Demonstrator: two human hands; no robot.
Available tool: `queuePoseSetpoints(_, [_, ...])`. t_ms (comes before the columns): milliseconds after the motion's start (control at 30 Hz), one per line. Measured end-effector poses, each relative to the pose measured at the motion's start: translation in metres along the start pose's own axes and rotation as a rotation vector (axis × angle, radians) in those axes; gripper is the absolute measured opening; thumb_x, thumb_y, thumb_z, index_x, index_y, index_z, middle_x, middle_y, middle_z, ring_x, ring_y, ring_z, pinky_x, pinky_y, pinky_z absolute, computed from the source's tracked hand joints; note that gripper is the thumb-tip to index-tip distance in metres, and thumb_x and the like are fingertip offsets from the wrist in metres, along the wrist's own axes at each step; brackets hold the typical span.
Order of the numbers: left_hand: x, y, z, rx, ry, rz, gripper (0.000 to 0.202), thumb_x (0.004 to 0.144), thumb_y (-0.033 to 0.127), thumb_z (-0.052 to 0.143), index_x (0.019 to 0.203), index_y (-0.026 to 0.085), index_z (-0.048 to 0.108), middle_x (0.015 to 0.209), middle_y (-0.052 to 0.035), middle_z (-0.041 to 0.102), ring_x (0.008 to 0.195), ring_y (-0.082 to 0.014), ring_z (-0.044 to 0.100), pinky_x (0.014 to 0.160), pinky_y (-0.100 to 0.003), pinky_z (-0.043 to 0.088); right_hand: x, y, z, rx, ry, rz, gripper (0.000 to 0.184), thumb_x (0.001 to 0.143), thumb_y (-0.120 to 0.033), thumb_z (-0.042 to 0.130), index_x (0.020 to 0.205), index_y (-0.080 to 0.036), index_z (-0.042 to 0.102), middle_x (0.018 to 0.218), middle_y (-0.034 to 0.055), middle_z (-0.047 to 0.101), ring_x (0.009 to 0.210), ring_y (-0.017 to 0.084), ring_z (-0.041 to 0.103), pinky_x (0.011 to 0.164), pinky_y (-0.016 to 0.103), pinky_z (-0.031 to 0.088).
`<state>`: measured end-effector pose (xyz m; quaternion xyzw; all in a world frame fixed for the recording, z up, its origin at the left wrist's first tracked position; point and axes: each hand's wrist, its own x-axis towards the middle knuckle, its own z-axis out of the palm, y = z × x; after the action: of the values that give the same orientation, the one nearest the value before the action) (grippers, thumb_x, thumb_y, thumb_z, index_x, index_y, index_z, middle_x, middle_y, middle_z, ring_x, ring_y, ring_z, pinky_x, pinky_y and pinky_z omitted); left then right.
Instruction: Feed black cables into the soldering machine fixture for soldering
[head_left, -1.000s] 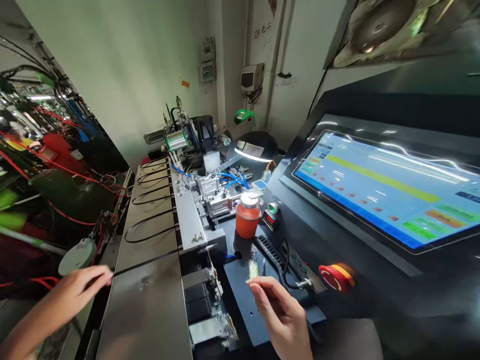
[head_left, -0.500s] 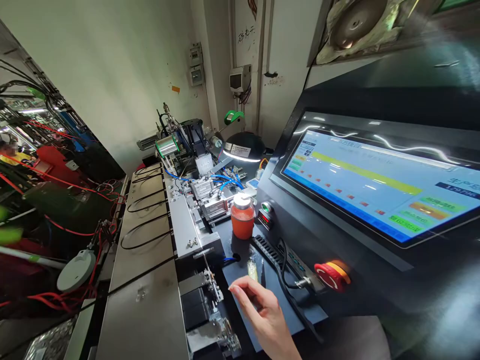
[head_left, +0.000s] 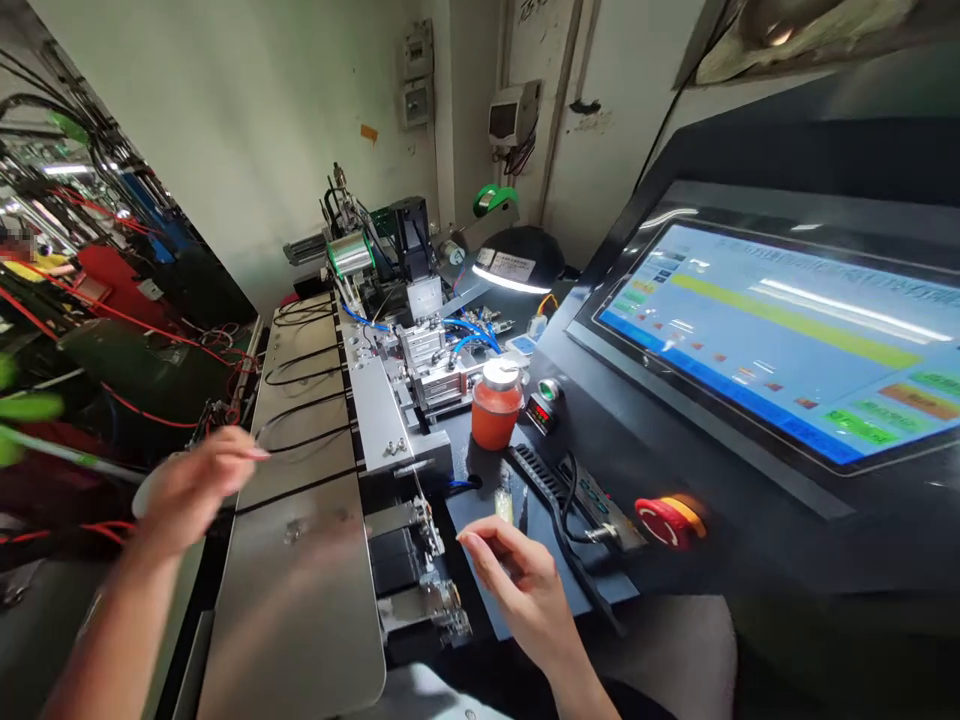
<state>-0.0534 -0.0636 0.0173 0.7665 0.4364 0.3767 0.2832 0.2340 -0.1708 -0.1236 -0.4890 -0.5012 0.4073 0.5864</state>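
Observation:
My left hand [head_left: 199, 490] is blurred with motion above the left edge of a stainless steel cover [head_left: 292, 590], with its fingers loosely apart. A thin black cable [head_left: 300, 488] lies across the cover, passing just by the fingertips. My right hand [head_left: 517, 580] hovers over a dark blue-grey mat [head_left: 480, 530], fingers curled and close together. Just beyond those fingertips lies a small pale translucent strip [head_left: 504, 507]. Anything small inside the right fingers is hidden.
An orange jar with a white lid [head_left: 495, 418] stands beside an aluminium pneumatic assembly [head_left: 431, 365] with blue tubing. A wire spool [head_left: 350, 255] sits behind it. To the right are a touchscreen [head_left: 780, 340] and a red emergency stop button [head_left: 664, 522].
My left hand has returned to view and risen from the lower left to above the cover's edge. My right hand has shifted slightly, and the whole view has tilted with my head.

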Motion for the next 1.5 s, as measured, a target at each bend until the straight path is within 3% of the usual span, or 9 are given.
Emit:
queuePoseSetpoints(100, [-0.003, 0.003, 0.069, 0.03, -0.435, 0.027, 0.031, 0.096, 0.041, 0.049, 0.096, 0.022, 0.073, 0.082, -0.001, 0.063, 0.072, -0.0105, 0.057, 0.066, -0.02, 0.045, 0.002, -0.006, -0.001, -0.013, -0.023, 0.016, 0.021, 0.09, -0.033, 0.057, 0.075, -0.019, 0.062, 0.06, -0.0018, 0.053, 0.049, 0.009, 0.046, 0.046, 0.02, 0.038])
queuePoseSetpoints(167, [-0.007, 0.007, 0.107, 0.044, -0.479, 0.067, 0.025, 0.095, 0.031, 0.051, 0.095, 0.018, 0.072, 0.081, -0.0026, 0.066, 0.074, -0.0113, 0.06, 0.069, -0.021, 0.046, 0.004, -0.008, 0.001, -0.012, -0.023, 0.03, 0.019, 0.089, -0.033, 0.058, 0.078, -0.019, 0.063, 0.064, -0.0002, 0.058, 0.055, 0.011, 0.053, 0.051, 0.021, 0.044])
queuePoseSetpoints(267, [-0.015, 0.006, 0.136, 0.043, -0.417, 0.093, 0.018, 0.092, 0.025, 0.056, 0.089, 0.015, 0.07, 0.08, -0.0028, 0.068, 0.073, -0.0116, 0.062, 0.067, -0.02, 0.047, 0.005, -0.007, 0.006, -0.003, -0.04, 0.037, 0.017, 0.087, -0.033, 0.059, 0.082, -0.019, 0.065, 0.072, 0.0026, 0.064, 0.064, 0.015, 0.06, 0.059, 0.024, 0.049])
queuePoseSetpoints(467, [-0.026, -0.009, 0.138, 0.091, -0.403, 0.163, 0.018, 0.093, 0.025, 0.055, 0.086, 0.016, 0.069, 0.08, -0.0026, 0.068, 0.074, -0.0123, 0.063, 0.07, -0.022, 0.048, 0.007, 0.0, 0.019, 0.001, -0.061, 0.034, 0.021, 0.088, -0.035, 0.058, 0.077, -0.017, 0.063, 0.068, 0.0016, 0.062, 0.059, 0.013, 0.054, 0.055, 0.023, 0.044])
queuePoseSetpoints(600, [-0.028, -0.005, 0.136, 0.139, -0.445, 0.15, 0.02, 0.093, 0.026, 0.053, 0.085, 0.017, 0.069, 0.079, -0.0021, 0.066, 0.072, -0.0119, 0.061, 0.068, -0.022, 0.046, 0.007, -0.003, 0.015, -0.086, -0.083, -0.016, 0.027, 0.089, -0.034, 0.057, 0.067, -0.017, 0.06, 0.061, 0.0004, 0.057, 0.056, 0.012, 0.05, 0.053, 0.024, 0.041])
queuePoseSetpoints(900, [-0.038, 0.014, 0.152, -0.052, -0.323, -0.063, 0.021, 0.092, 0.029, 0.053, 0.078, 0.016, 0.063, 0.07, 0.0009, 0.058, 0.063, -0.0099, 0.052, 0.06, -0.021, 0.041, -0.006, -0.002, 0.044, -0.195, 0.351, -0.184, 0.028, 0.094, -0.03, 0.048, 0.067, -0.021, 0.045, 0.056, -0.0038, 0.043, 0.048, 0.009, 0.037, 0.046, 0.023, 0.031])
queuePoseSetpoints(1133, [-0.03, 0.001, 0.146, 0.072, -0.363, -0.126, 0.024, 0.092, 0.028, 0.049, 0.077, 0.016, 0.064, 0.074, -0.0006, 0.063, 0.068, -0.012, 0.055, 0.064, -0.023, 0.039, 0.002, 0.005, 0.026, -0.091, 0.166, 0.008, 0.034, 0.092, -0.044, 0.051, 0.067, -0.019, 0.051, 0.057, -0.0031, 0.047, 0.05, 0.01, 0.041, 0.046, 0.023, 0.033])
queuePoseSetpoints(1267, [-0.023, -0.01, 0.144, 0.239, -0.398, -0.171, 0.024, 0.092, 0.024, 0.048, 0.075, 0.017, 0.064, 0.078, -0.0017, 0.067, 0.073, -0.0147, 0.059, 0.07, -0.026, 0.041, 0.005, 0.009, 0.01, -0.085, 0.249, 0.087, 0.04, 0.088, -0.051, 0.054, 0.064, -0.019, 0.05, 0.056, -0.0036, 0.044, 0.05, 0.01, 0.037, 0.045, 0.023, 0.031])
queuePoseSetpoints(1500, [-0.022, -0.015, 0.149, 0.336, -0.402, -0.209, 0.023, 0.091, 0.024, 0.048, 0.079, 0.019, 0.067, 0.08, -0.0017, 0.07, 0.073, -0.0159, 0.062, 0.07, -0.026, 0.042, 0.004, 0.011, 0.009, -0.072, 0.219, 0.108, 0.037, 0.087, -0.049, 0.056, 0.065, -0.019, 0.052, 0.056, -0.0041, 0.042, 0.049, 0.01, 0.036, 0.046, 0.023, 0.031])
